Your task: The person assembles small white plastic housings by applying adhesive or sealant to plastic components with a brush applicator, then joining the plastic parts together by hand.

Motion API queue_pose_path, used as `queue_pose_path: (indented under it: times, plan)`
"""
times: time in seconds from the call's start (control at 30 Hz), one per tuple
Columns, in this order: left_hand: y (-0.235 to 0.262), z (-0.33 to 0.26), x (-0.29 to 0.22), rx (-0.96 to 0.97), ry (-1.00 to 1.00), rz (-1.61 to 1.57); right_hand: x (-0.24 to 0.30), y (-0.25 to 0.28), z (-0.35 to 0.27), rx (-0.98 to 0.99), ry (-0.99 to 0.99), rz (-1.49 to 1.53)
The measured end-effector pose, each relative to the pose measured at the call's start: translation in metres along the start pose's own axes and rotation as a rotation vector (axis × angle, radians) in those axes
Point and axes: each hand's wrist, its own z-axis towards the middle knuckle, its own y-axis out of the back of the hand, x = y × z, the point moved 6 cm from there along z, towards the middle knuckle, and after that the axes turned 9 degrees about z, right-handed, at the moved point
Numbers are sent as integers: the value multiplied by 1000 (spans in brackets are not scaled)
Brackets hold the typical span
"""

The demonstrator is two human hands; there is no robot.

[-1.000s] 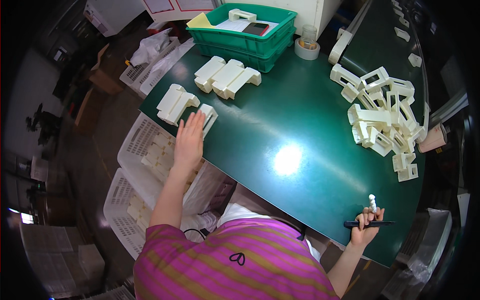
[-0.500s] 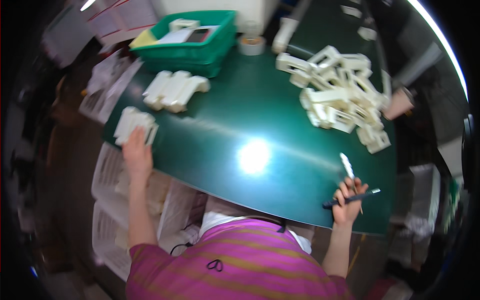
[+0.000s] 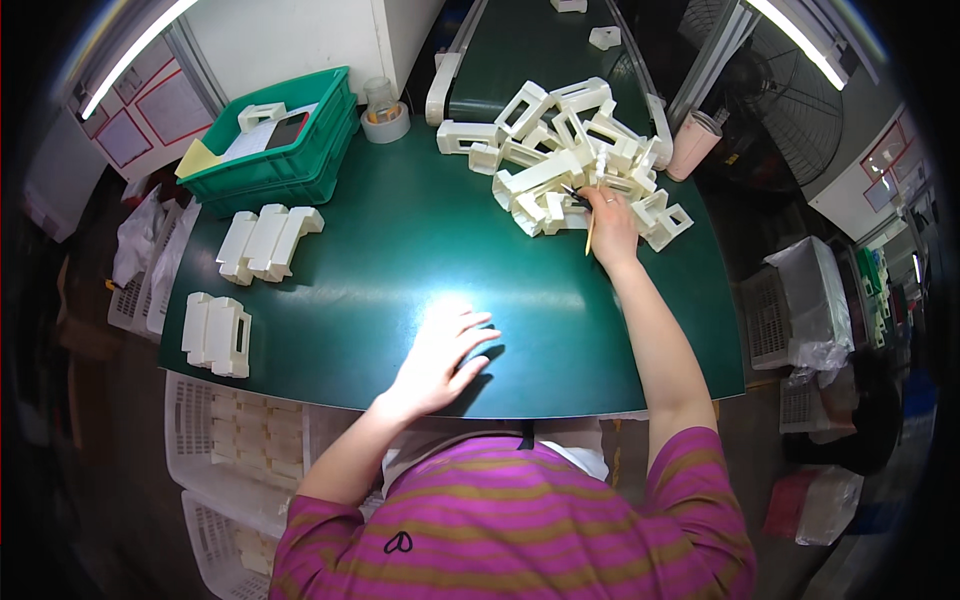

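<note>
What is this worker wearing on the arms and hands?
Both hands, the left hand and the right hand, are bare, with no gloves. The forearms are uncovered too. Short sleeves of a magenta shirt with olive-brown stripes end near the elbows. No watch or rings are visible.

wall signs (image 3: 145, 110) white, red-edged, far left | yellow-white papers (image 3: 225, 152) in green bin (image 3: 300, 165)

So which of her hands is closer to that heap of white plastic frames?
The right. The right hand reaches into the heap of white plastic frames and touches them, while the left hand lies flat on the green table, well short of the heap.
</note>
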Motion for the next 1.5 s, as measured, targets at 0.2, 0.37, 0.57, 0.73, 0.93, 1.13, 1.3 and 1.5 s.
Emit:
queue_pose_path:
  times: [0.2, 0.37, 0.57, 0.73, 0.93, 1.13, 1.3, 1.5]
  plan:
    - [-21, -18, 1, 49, 276, -587, 25, 17, -40, 177, -209, 209]
    - [-45, 1, -7, -185, 510, -1340, 79, 26, -109, 208, -646, 1024]
    - [-70, 18, -35, 140, 552, -1965, 98, 65, -140, 138, -389, 579]
    - [-80, 14, -38, 244, 605, -2094, 77, 81, -158, 101, -438, 469]
    - [-81, 11, -37, 272, 655, -1978, 83, 81, -151, 171, -421, 354]
    - [-80, 12, -38, 304, 638, -2049, 79, 81, -152, 99, -346, 360]
    - [-78, 14, -37, 310, 631, -2032, 78, 78, -154, 94, -343, 396]
    - [-80, 14, -43, 291, 713, -1656, 100, 92, -146, 80, -306, 455]
